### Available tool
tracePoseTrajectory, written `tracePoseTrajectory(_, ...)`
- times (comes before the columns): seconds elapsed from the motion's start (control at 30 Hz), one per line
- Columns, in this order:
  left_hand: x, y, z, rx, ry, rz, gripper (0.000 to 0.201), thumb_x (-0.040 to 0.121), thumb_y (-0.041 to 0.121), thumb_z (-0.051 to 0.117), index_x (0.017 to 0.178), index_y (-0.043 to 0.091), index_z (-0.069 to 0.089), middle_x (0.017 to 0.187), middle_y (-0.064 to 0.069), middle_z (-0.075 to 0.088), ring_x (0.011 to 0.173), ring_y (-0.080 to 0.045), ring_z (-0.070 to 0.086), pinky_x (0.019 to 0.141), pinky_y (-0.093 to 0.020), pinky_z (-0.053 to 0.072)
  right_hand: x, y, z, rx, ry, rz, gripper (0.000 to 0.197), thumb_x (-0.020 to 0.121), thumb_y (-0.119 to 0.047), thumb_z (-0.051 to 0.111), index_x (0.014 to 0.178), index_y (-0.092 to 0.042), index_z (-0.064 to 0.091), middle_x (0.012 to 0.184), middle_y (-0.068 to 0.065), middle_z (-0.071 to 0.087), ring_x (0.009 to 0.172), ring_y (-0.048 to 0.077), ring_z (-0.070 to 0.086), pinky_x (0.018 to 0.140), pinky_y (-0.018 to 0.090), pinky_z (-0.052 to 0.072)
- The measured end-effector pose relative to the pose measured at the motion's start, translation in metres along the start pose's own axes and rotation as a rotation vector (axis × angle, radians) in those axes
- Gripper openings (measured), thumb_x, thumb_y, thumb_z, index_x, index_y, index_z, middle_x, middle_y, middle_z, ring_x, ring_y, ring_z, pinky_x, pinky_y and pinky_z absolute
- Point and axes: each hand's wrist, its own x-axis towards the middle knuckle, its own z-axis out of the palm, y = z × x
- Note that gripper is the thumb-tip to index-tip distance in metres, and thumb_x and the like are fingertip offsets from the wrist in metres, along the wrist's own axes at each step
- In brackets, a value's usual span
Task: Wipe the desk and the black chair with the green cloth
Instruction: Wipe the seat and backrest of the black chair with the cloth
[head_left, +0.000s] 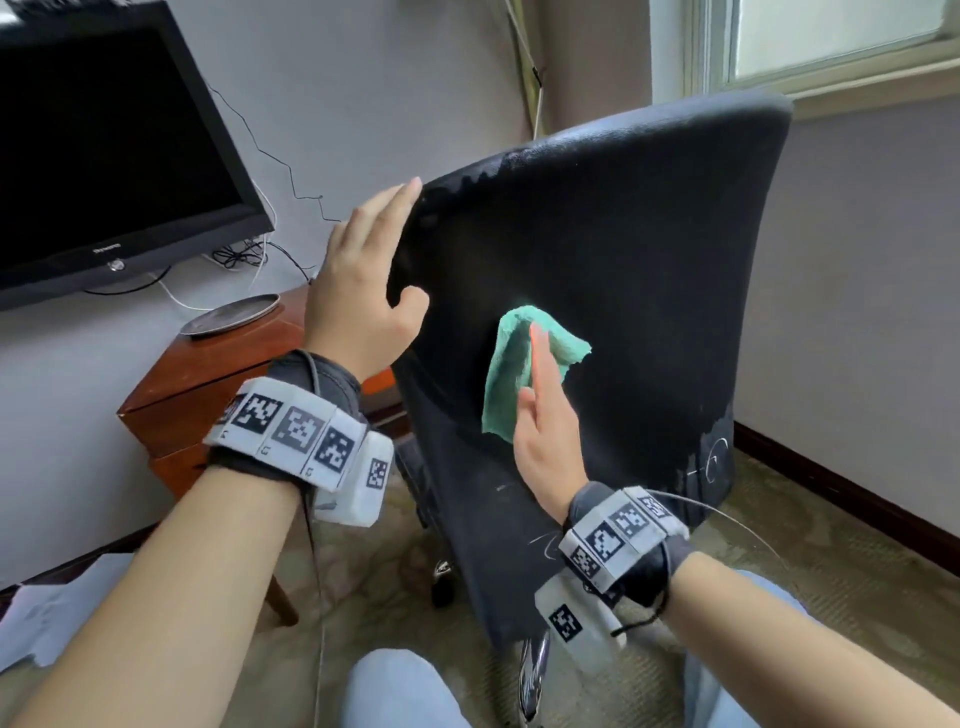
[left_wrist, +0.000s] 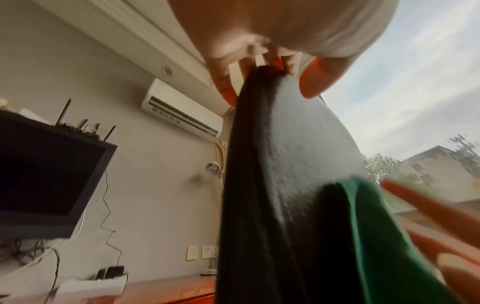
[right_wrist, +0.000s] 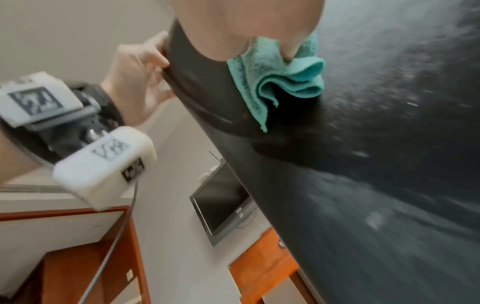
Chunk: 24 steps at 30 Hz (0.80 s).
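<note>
The green cloth (head_left: 524, 364) lies bunched against the rear face of the black chair (head_left: 639, 249) backrest, at the centre of the head view. The right hand (head_left: 545, 431) presses it there with straight fingers laid flat over the folds; its grip is spread and pressing, not pinching. In the right wrist view the green cloth (right_wrist: 280, 70) sits in the upper middle of the frame, folded into loose loops, with one fingertip on it.

The left hand (head_left: 363, 291) clasps the left edge of the backrest: the fingers reach round behind the rim and the thumb lies on the near face, so this grip is curled round the chair's edge. The left wrist view shows the same clasp from below, the thumb and fingers (left_wrist: 226, 82) straddling the thin rim of the black chair (left_wrist: 298, 154).

The backrest's surface is grained black leatherette, worn and flaking pale along its top rim and lower right corner, with faint white scratches low down.

Left of the chair stands one reddish-brown wooden desk (head_left: 208, 379), and on it one round grey tray (head_left: 228, 314). Above it, at the upper left, hangs one black monitor (head_left: 104, 156) with thin cables trailing down the grey wall. One window (head_left: 831, 41) fills the upper right. The floor is patterned beige carpet (head_left: 831, 545) with a dark skirting board. In the left wrist view one white air conditioner (left_wrist: 182, 111) is mounted high on the wall.
</note>
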Motion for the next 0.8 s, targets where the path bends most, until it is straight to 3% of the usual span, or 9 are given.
tracePoseTrajectory(0.07, 0.001, -0.004, -0.01, 0.011, -0.092, 0.021, 0.079, 0.07, 0.013, 0.043, 0.147, 0.021, 0.03, 0.148, 0.0, 0.036, 0.13, -0.02, 0.037, 0.106, -0.023, 0.026, 0.016, -0.019, 0.0, -0.016, 0.019, -0.113, 0.071, 0.089, -0.005, 0.033, 0.139, -0.052, 0.013, 0.138, -0.014, 0.037, 0.122, -0.001, 0.041, 0.105, 0.015, 0.032)
tracePoseTrajectory(0.13, 0.003, -0.006, -0.017, 0.026, -0.153, 0.023, 0.082, 0.069, 0.015, 0.041, 0.148, 0.028, 0.026, 0.15, 0.007, 0.033, 0.127, -0.02, 0.041, 0.102, -0.034, 0.037, 0.032, -0.031, -0.001, -0.063, 0.066, -0.233, 0.065, 0.091, -0.004, 0.038, 0.143, -0.038, 0.015, 0.122, -0.016, 0.039, 0.111, -0.012, 0.041, 0.094, 0.003, 0.03)
tracePoseTrajectory(0.23, 0.005, -0.009, -0.027, 0.026, -0.22, 0.029, 0.083, 0.068, 0.014, 0.04, 0.148, 0.033, 0.025, 0.15, 0.013, 0.031, 0.107, -0.027, 0.052, 0.092, -0.04, 0.045, 0.048, -0.032, 0.0, -0.278, 0.145, -0.363, 0.062, 0.09, -0.011, 0.05, 0.147, -0.018, 0.027, 0.126, -0.008, 0.045, 0.106, 0.002, 0.036, 0.097, 0.004, 0.026)
tracePoseTrajectory(0.3, 0.008, -0.011, -0.032, 0.023, -0.251, 0.053, 0.085, 0.067, 0.013, 0.039, 0.148, 0.033, 0.024, 0.15, 0.014, 0.031, 0.112, -0.025, 0.05, 0.095, -0.039, 0.044, 0.054, -0.023, 0.0, -0.473, 0.225, -0.444, 0.06, 0.089, -0.02, 0.053, 0.145, -0.019, 0.033, 0.14, 0.0, 0.041, 0.111, 0.011, 0.033, 0.104, 0.012, 0.022)
tracePoseTrajectory(0.37, 0.011, -0.013, -0.035, 0.019, -0.281, 0.073, 0.087, 0.066, 0.012, 0.037, 0.149, 0.034, 0.023, 0.151, 0.015, 0.029, 0.126, -0.018, 0.043, 0.098, -0.036, 0.042, 0.06, -0.016, -0.002, -0.639, 0.287, -0.502, 0.059, 0.087, -0.03, 0.053, 0.141, -0.025, 0.032, 0.14, 0.001, 0.032, 0.115, 0.019, 0.032, 0.105, 0.03, 0.027)
tracePoseTrajectory(0.43, 0.013, -0.017, -0.035, 0.011, -0.3, 0.089, 0.088, 0.065, 0.012, 0.037, 0.149, 0.035, 0.022, 0.152, 0.016, 0.027, 0.129, -0.017, 0.04, 0.099, -0.032, 0.039, 0.067, -0.015, -0.001, -0.718, 0.312, -0.53, 0.06, 0.086, -0.036, 0.053, 0.139, -0.028, 0.029, 0.139, 0.001, 0.022, 0.12, 0.022, 0.028, 0.106, 0.034, 0.023)
tracePoseTrajectory(0.57, 0.011, -0.018, -0.033, -0.02, -0.301, 0.094, 0.09, 0.064, 0.013, 0.04, 0.149, 0.034, 0.02, 0.152, 0.016, 0.025, 0.127, -0.014, 0.041, 0.092, -0.03, 0.042, 0.071, -0.021, 0.015, -0.774, 0.39, -0.557, 0.058, 0.087, -0.036, 0.051, 0.139, -0.027, 0.026, 0.143, 0.006, 0.017, 0.123, 0.025, 0.027, 0.105, 0.034, 0.019)
tracePoseTrajectory(0.7, 0.01, -0.015, -0.03, -0.009, -0.305, 0.091, 0.09, 0.065, 0.014, 0.043, 0.15, 0.033, 0.019, 0.153, 0.015, 0.024, 0.099, -0.008, 0.049, 0.08, -0.029, 0.044, 0.066, -0.025, 0.044, -0.654, 0.469, -0.456, 0.053, 0.09, -0.027, 0.042, 0.141, -0.025, 0.026, 0.149, 0.016, 0.028, 0.124, 0.025, 0.031, 0.103, 0.036, 0.022)
tracePoseTrajectory(0.8, 0.011, -0.017, -0.031, -0.006, -0.3, 0.09, 0.09, 0.063, 0.015, 0.042, 0.149, 0.033, 0.02, 0.153, 0.016, 0.024, 0.126, -0.015, 0.043, 0.091, -0.039, 0.047, 0.05, -0.021, 0.068, -0.576, 0.494, -0.322, 0.053, 0.091, -0.028, 0.038, 0.142, -0.024, 0.024, 0.149, 0.019, 0.031, 0.112, 0.021, 0.036, 0.094, 0.034, 0.026)
